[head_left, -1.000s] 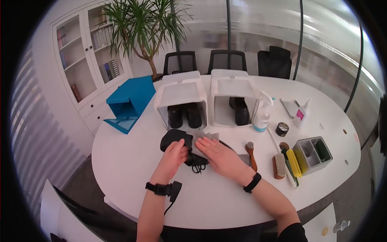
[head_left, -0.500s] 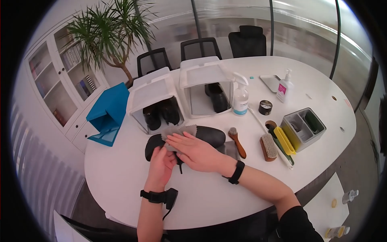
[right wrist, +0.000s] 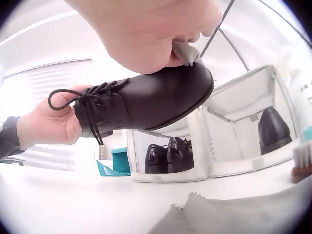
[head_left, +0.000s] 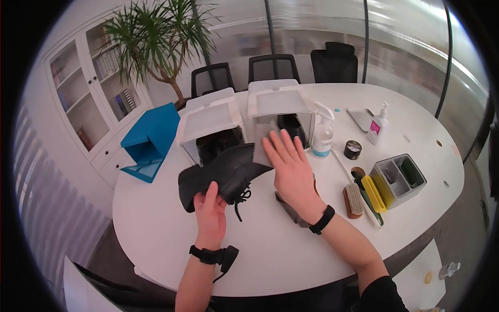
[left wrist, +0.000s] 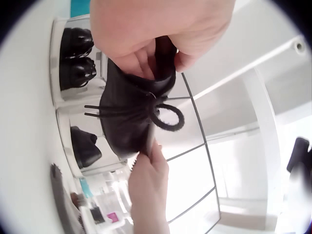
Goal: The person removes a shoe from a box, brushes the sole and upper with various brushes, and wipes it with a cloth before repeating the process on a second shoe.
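Steady black leather lace-up shoe (head_left: 223, 174) in gripping left hand (head_left: 210, 214), pressing zigzag-edged grey cloth (head_left: 263, 152) evenly under straight-fingered right hand (head_left: 294, 174) at two-o'clock toe (right wrist: 194, 87).

Glinting off the glass wall (head_left: 410, 47), upper right; bowing towards dark corners; washing out in both wrist views!

Round the black shoe (head_left: 221, 174) and its black laces (head_left: 244, 194), plain grey cloth (head_left: 264, 154) shows at two o'clock, a white-framed box (head_left: 210, 117) at twelve, a blue container (head_left: 161, 126) at ten, and a yellow tool (head_left: 373, 194) (easily the brightest) at three.
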`<state>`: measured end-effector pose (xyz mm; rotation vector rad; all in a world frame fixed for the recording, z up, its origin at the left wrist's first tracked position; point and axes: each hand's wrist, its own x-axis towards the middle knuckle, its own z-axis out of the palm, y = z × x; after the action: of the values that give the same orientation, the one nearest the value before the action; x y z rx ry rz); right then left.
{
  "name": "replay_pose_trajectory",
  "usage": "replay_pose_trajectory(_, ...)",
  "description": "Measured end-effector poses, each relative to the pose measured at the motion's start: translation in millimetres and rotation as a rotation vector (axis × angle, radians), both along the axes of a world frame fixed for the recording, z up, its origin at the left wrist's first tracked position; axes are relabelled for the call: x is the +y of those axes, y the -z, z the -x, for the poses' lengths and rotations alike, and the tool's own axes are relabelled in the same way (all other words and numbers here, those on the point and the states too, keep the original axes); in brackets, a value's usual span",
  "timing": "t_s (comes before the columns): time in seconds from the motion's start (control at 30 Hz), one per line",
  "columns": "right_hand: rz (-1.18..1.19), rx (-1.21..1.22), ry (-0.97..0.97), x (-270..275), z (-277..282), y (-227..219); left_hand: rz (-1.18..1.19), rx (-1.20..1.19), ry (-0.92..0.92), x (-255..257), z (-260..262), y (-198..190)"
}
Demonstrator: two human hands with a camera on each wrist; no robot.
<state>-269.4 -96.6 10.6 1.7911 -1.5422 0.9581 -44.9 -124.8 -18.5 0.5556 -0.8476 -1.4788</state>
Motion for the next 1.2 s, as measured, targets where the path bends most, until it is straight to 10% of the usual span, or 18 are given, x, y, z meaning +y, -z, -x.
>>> replay_pose_trajectory(0.13,-0.014,-0.316,-0.275,0.7,-14.1,8.9,0.169,-0.063,0.009,7.3,2.5,3.1)
replay_pose_trajectory(0.23,-0.168,-0.270,-0.512,11.3,-39.5,12.9,0.306,0.249,0.474,-16.7,-5.4,45.8)
replay_pose_trajectory(0.37,-0.210,-0.155,-0.670,27.1,-63.1,5.6,0.074,0.187,0.160,13.1,7.4,11.8)
replay_pose_trajectory(0.73,-0.061,0.122,-0.277,5.9,-6.2,1.0,0.073,0.252,0.098,-1.6,-2.0,-2.9)
replay_pose_trajectory(0.93,-0.202,-0.210,0.001,-19.5,35.6,39.0,-0.075,0.298,0.111,-18.3,-6.8,18.8)
replay_pose_trajectory(1.2,-0.301,-0.775,-0.208,9.8,-19.4,-7.6,-0.111,0.384,0.289,-8.0,1.0,10.2)
